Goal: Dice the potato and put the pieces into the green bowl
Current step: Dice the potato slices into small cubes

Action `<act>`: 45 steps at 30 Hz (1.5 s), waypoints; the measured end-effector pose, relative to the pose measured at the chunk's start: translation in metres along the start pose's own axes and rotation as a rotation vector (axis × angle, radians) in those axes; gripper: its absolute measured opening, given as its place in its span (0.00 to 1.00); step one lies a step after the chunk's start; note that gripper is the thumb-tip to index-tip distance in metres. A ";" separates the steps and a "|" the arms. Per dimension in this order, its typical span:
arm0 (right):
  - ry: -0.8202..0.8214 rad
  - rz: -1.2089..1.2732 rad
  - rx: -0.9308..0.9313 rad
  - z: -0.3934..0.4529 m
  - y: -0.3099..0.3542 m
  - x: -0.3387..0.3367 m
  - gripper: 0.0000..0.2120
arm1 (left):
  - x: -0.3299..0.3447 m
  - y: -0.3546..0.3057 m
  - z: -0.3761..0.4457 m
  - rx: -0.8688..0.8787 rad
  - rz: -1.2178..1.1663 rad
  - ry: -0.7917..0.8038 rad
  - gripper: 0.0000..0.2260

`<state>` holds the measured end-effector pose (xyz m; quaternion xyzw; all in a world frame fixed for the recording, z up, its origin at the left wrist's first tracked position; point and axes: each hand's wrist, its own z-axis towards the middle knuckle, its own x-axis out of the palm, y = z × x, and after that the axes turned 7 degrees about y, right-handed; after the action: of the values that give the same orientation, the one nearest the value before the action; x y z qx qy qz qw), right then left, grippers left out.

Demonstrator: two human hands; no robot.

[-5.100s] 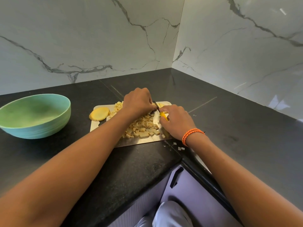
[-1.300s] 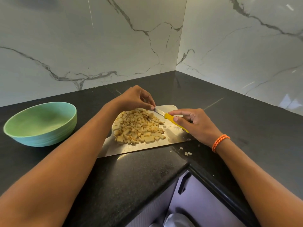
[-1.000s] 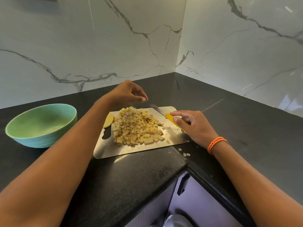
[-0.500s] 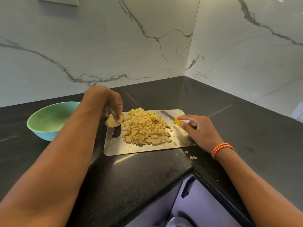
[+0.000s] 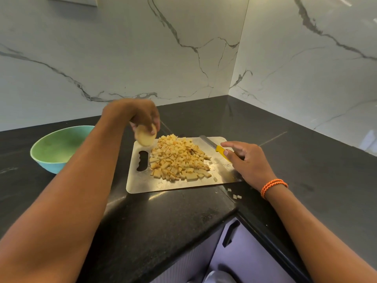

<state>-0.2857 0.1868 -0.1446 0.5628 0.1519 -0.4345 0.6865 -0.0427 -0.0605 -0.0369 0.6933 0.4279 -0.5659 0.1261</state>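
Potato pieces (image 5: 178, 159) are heaped in the middle of a metal cutting board (image 5: 140, 183) that lies on the black countertop (image 5: 306, 160), and none can be seen inside the green bowl (image 5: 59, 148), whose visible interior shows only its green surface; part of the bowl is hidden behind the left forearm. The bowl stands on the countertop to the left of the board, apart from it. An uncut potato slice (image 5: 145, 136) is pinched from above by the curled fingers of the left hand (image 5: 140, 115) and is held over the board's far left corner, just beside the heap and above the handle slot (image 5: 142, 161). A yellow-handled knife (image 5: 214, 146) lies on the board's right side, its blade pointing away; the right hand (image 5: 247, 161) rests over its handle with the fingers loosely spread, and whether the handle is actually gripped cannot be told. An orange bracelet (image 5: 273, 185) is worn on the right wrist. A few stray dice (image 5: 234, 195) lie on the countertop just off the board's near right corner.
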 end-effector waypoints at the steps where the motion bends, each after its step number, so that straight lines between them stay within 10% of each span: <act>1: -0.025 0.003 -0.001 0.000 0.001 0.000 0.15 | -0.003 -0.005 -0.001 0.094 -0.082 -0.064 0.07; 7: -0.196 -0.062 0.035 0.001 0.005 -0.003 0.15 | 0.047 -0.074 0.021 0.484 -0.545 -0.332 0.07; 18: -0.184 -0.157 0.075 0.003 0.005 -0.002 0.15 | 0.093 -0.088 0.060 0.455 -0.446 -0.491 0.12; 39: 0.236 -0.450 0.219 0.005 0.029 0.002 0.24 | 0.108 -0.087 0.073 0.211 -0.061 -0.321 0.26; 45: 0.092 -0.329 0.257 0.004 0.025 0.000 0.23 | 0.106 -0.087 0.073 0.228 -0.065 -0.313 0.23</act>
<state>-0.2682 0.1827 -0.1271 0.6327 0.2161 -0.5305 0.5211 -0.1567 -0.0085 -0.1283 0.5925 0.3584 -0.7154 0.0932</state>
